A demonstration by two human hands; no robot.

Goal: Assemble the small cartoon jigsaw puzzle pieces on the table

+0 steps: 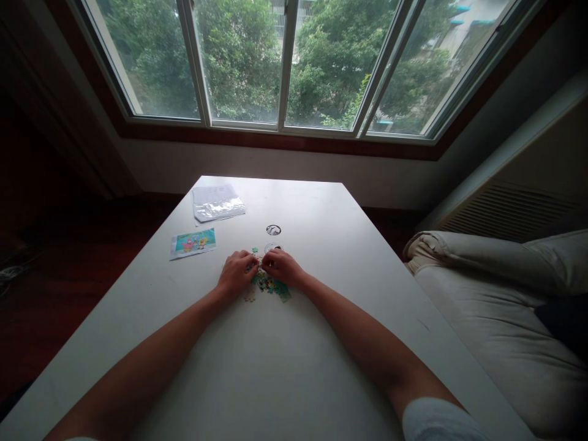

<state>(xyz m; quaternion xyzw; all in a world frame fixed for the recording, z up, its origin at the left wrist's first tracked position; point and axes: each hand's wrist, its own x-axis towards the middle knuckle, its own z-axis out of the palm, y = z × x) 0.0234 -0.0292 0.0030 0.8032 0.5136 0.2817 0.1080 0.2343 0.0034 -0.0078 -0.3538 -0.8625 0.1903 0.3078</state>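
Observation:
Both my hands rest close together on the white table (275, 367), over a small pile of colourful jigsaw pieces (271, 286). My left hand (237, 271) has its fingers curled and pinched at the pile's left side. My right hand (282, 266) is curled too, fingertips meeting the left hand's above the pieces. What each pinch holds is too small to make out. A loose pale piece (249, 297) lies just below my left hand.
A colourful cartoon picture card (193, 243) lies left of my hands. A clear plastic bag over paper (217, 203) sits at the far left of the table. A small round dark object (273, 229) lies beyond my hands. A pale sofa (496, 306) stands at the right, windows ahead.

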